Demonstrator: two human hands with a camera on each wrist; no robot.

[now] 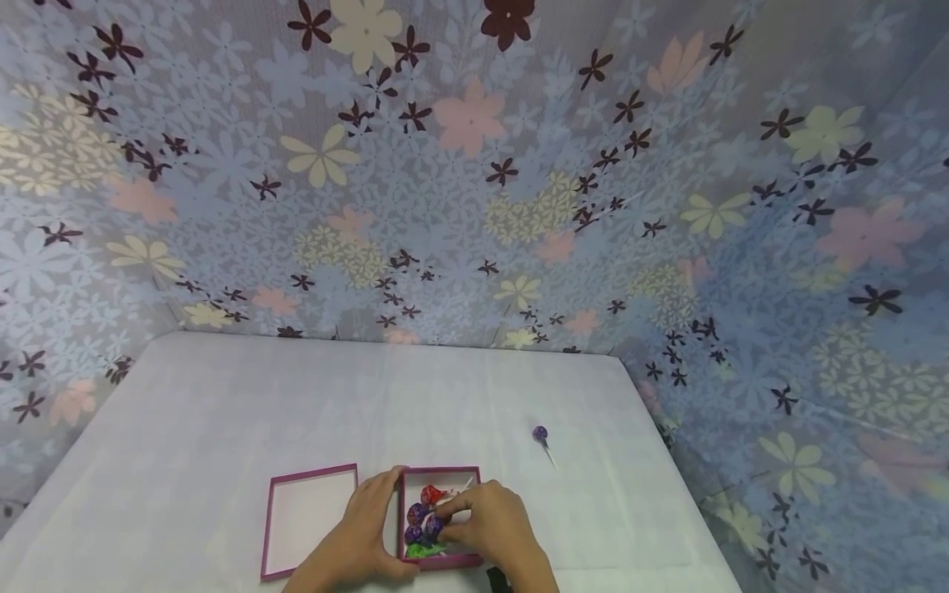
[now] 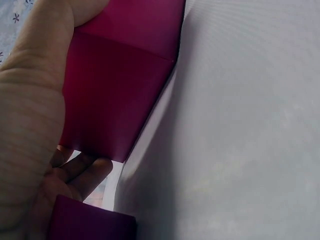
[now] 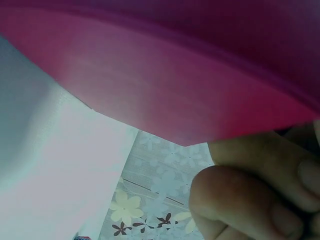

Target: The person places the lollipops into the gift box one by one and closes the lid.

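Note:
A magenta box (image 1: 441,563) with a white inside stands at the table's front. My left hand (image 1: 363,527) grips it along its left side, fingers at the far corner and thumb at the near one. In the left wrist view the box wall (image 2: 110,95) lies between thumb and fingers. My right hand (image 1: 489,520) reaches into the box from the right, and its thumb and fingers pinch a purple-wrapped lollipop (image 1: 433,525). Several other lollipops lie inside, including a red one (image 1: 430,494) and a green one (image 1: 423,550). Part of the contents is hidden under the right hand.
The magenta-rimmed box lid (image 1: 307,519) lies inside up to the left of the box. One purple lollipop (image 1: 540,432) lies on the white table (image 1: 356,403), farther back on the right. Flower-patterned cloth (image 1: 445,206) hangs behind and beside the table.

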